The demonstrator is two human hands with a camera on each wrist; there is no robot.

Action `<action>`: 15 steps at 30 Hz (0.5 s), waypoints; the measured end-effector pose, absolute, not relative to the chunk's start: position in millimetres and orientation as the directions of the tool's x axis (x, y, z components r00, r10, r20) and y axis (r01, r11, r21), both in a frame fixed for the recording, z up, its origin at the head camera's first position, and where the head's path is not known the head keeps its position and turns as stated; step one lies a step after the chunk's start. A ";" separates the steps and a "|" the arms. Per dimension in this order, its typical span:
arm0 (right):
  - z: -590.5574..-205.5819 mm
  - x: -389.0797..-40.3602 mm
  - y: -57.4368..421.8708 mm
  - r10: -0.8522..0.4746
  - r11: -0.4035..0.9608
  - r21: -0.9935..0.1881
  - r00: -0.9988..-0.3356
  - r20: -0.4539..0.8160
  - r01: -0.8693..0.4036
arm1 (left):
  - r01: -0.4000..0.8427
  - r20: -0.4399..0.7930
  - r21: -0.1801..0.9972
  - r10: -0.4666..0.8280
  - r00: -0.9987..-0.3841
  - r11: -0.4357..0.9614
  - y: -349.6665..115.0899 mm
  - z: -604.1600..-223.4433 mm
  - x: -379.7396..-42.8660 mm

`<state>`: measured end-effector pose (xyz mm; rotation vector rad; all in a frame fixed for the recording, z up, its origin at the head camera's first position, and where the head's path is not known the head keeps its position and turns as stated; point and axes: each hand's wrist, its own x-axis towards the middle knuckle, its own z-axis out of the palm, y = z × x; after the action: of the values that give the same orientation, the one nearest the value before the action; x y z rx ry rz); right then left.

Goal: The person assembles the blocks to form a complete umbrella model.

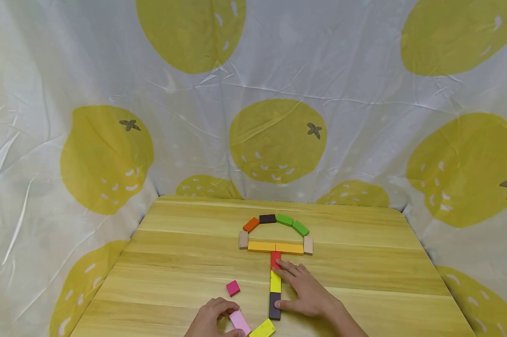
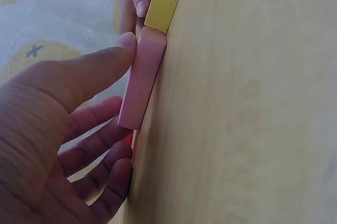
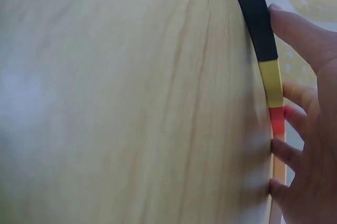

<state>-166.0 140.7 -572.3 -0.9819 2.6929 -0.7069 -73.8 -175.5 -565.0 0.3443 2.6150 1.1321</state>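
Observation:
My left hand (image 1: 211,318) holds a pink block (image 1: 239,323) by its two ends, thumb at the near end and fingertips at the far one. In the left wrist view the pink block's end meets a yellow block (image 2: 164,5). My right hand (image 1: 310,295) rests along a straight column of blocks with its fingers spread. Its thumb touches the black block (image 1: 274,312), and the other fingertips reach the red block (image 1: 275,258). Between these two lies another yellow block (image 1: 275,282). A small magenta block (image 1: 233,288) sits apart, beyond the left hand.
Above the column, two orange blocks (image 1: 261,246) form a bar, with a pale wooden block (image 1: 243,240) standing at each end. An arch of an orange-red block (image 1: 251,224), a dark block (image 1: 268,218) and two green blocks (image 1: 284,220) curves over it. A lemon-print cloth (image 1: 278,84) surrounds the wooden table (image 1: 173,262).

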 end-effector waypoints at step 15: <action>-571.8 -165.6 140.7 -0.644 0.667 -0.504 -0.765 -0.019 -0.549 | 0.197 -0.074 0.742 0.370 -0.926 0.641 -178.9 -567.4 -74.2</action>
<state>-165.6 140.7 -571.8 -0.9726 2.6858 -0.7170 -74.2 -178.9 -567.4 0.4630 2.6419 1.1556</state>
